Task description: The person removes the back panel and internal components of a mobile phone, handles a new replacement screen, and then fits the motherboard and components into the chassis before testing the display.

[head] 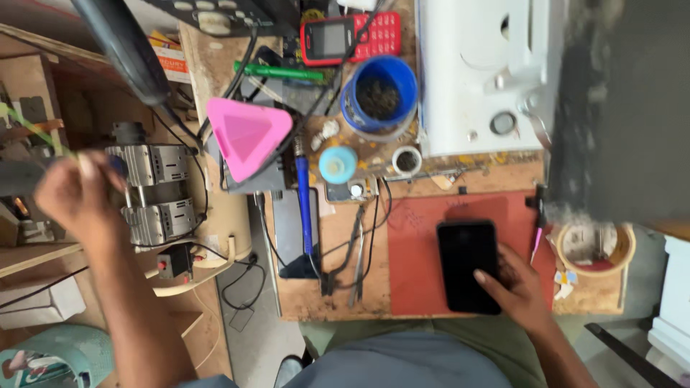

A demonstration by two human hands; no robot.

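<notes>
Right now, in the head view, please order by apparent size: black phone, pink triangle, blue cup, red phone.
1. Pink triangle and black phone: alike, unsure.
2. Blue cup.
3. Red phone.

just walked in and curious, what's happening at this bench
A person sits at a cluttered workbench. Their right hand rests on a black phone lying on a red mat. Their left hand reaches out to the side near a metal pump unit, gripping something blurred. Tweezers lie beside the mat.
</notes>
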